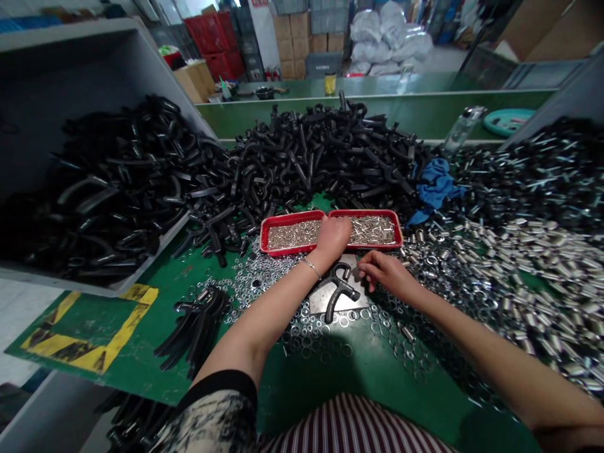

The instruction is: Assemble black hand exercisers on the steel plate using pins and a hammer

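My left hand (334, 234) is curled over the inner ends of two red trays, its fingertips hidden from view. Tiny metal parts fill the left tray (264, 239), and small pins lie in the right tray (400, 233). My right hand (381, 272) is pinched beside the metal plate (350, 307); whatever lies between its fingertips is too small to make out. On that plate rests a black curved plastic part (336, 301) with a metal sleeve (347, 272) at its upper end. Neither hand plainly grips this black part.
Black parts (302, 145) are heaped behind the trays and spill from a grey bin (160, 245). Loose rings (306, 343) surround the plate. Metal sleeves (533, 264) pile up at right, near a blue cloth (436, 182) and a bottle (465, 129). Black parts (195, 327) lie grouped at left.
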The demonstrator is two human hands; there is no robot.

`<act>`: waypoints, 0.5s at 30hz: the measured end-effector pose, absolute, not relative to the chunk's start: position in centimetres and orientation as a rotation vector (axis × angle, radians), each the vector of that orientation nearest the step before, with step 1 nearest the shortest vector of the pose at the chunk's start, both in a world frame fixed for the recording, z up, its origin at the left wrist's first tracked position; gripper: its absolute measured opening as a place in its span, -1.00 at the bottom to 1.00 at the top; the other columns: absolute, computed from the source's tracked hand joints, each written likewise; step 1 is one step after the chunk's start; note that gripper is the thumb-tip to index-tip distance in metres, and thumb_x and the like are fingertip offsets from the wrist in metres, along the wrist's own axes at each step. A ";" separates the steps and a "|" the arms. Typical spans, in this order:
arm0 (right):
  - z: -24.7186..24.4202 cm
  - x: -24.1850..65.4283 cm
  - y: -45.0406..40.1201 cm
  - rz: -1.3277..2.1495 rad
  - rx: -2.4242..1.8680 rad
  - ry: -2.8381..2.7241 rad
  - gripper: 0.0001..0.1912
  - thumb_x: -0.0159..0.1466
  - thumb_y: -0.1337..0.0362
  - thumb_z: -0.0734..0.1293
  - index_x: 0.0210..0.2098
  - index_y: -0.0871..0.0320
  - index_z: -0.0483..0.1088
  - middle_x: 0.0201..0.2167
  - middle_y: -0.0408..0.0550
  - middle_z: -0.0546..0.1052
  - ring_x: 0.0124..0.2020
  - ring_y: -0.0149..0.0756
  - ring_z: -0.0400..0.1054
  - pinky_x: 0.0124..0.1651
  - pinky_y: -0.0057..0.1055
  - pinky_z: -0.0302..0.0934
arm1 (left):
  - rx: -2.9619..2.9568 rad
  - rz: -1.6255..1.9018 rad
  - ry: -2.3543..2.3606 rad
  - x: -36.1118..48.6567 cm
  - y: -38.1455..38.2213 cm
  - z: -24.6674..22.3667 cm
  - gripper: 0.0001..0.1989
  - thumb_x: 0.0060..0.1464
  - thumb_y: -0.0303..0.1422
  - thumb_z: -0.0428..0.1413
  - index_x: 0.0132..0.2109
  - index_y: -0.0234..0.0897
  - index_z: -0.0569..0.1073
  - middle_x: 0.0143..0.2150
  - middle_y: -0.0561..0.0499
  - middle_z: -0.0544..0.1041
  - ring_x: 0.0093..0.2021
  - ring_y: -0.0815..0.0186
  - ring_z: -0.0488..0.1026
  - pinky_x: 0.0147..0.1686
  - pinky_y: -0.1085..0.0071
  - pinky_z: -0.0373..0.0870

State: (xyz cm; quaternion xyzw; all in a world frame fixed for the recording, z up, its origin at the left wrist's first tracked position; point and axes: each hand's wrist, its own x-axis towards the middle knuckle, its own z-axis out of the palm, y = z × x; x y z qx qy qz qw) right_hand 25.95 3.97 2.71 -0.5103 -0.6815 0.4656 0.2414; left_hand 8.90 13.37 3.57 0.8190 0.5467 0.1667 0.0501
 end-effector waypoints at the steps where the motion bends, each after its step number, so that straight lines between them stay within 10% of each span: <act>1: 2.6 25.7 4.1 1.252 -1.436 -1.872 -0.81 0.38 0.14 0.21 -0.26 0.14 0.31 -0.41 -0.15 0.56 -0.66 -0.44 0.35 -0.60 -0.50 0.21 | 2.383 0.664 1.636 8.6 13.1 3.6 -0.87 0.30 -0.48 0.00 -0.12 -0.42 0.44 -0.18 -0.25 0.59 -0.13 0.15 0.53 -0.01 0.19 0.33; 9: 1.5 24.4 5.6 1.006 -1.457 -2.099 -0.79 0.44 0.18 0.16 -0.25 0.14 0.31 -0.42 -0.13 0.58 -0.67 -0.44 0.33 -0.47 -0.46 0.21 | 1.457 1.099 1.385 3.6 7.3 3.4 -0.82 0.24 -0.24 0.12 -0.22 -0.25 0.35 -0.50 0.12 0.46 -0.65 0.48 0.29 -0.59 0.52 0.20; 15: 0.5 24.2 5.2 0.784 -1.580 -2.216 -0.79 0.46 0.20 0.15 -0.19 0.15 0.35 -0.39 -0.08 0.59 -0.57 -0.37 0.39 -0.40 -0.43 0.17 | 1.306 1.068 1.275 0.0 3.5 2.1 -0.81 0.23 -0.26 0.10 -0.14 -0.28 0.51 -0.45 0.03 0.52 -0.44 0.38 0.47 -0.35 0.42 0.43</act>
